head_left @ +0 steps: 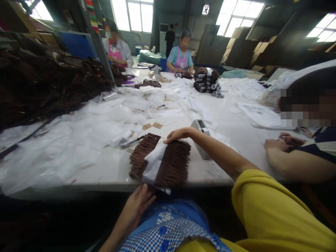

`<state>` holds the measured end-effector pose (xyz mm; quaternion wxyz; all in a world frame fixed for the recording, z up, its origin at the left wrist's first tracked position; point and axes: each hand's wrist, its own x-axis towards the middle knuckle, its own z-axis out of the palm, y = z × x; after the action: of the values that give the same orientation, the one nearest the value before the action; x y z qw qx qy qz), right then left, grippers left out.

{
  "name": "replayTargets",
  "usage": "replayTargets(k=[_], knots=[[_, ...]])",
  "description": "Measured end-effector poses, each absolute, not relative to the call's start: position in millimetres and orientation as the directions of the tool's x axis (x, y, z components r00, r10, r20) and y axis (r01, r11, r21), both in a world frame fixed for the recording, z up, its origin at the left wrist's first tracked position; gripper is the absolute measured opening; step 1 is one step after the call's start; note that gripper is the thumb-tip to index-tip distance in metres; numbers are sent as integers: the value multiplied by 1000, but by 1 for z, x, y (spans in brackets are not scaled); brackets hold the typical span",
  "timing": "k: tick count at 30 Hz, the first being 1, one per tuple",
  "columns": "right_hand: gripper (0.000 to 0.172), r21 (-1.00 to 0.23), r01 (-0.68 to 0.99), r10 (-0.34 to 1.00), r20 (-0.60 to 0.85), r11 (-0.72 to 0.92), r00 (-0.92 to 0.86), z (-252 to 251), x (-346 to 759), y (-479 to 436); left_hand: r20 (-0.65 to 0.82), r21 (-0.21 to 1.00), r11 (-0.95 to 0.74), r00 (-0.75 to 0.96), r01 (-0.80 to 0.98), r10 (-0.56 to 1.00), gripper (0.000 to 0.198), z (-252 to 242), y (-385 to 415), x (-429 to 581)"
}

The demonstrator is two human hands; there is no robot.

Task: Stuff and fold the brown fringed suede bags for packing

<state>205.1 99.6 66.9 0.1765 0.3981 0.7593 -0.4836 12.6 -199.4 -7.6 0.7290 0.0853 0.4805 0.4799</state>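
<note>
A dark brown fringed piece (173,166), perhaps a bag, lies on the table near its front edge. Its fringes spread to both sides, and a strip of white paper (153,164) runs along its middle. My right hand (178,134) reaches over from the right, its fingers closed on the far end of the piece. At the near end, just below the table edge, my left hand (140,201) has its fingers stretched out close to the paper's lower end; whether it touches is unclear. A dark strap with a metal clasp (127,142) sticks out at the upper left.
A grey metal device (201,140) stands right of the piece. Two brown tags (152,125) lie beyond it. White plastic sheets (78,140) cover the left, beside a dark brown heap (47,80). A co-worker's hands (285,141) are at the right; a brown stack (206,80) stands farther back.
</note>
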Motion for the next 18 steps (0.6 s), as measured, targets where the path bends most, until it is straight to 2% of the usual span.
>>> replayTargets(k=[5,10,12,16,18], knots=[[56,-743,646,269,-667,-176,-695,54,221,66,-619,531,475,61,-702,783,41,-6,-208,19],[43,-857,369,426,-503,-361,-752,50,225,26,-628,509,452,43,-732,777,52,17,-208,19],[40,-833,302,447,-514,-464,-732,51,228,14,-660,510,439,-9,-739,751,55,28,-207,15],[43,-665,310,361,-671,-679,-648,54,234,-10,-712,561,460,-117,-688,693,58,34,-210,-3],[45,-684,258,357,-620,-682,-698,56,235,-22,-723,592,513,-129,-621,679,59,30,-211,-19]])
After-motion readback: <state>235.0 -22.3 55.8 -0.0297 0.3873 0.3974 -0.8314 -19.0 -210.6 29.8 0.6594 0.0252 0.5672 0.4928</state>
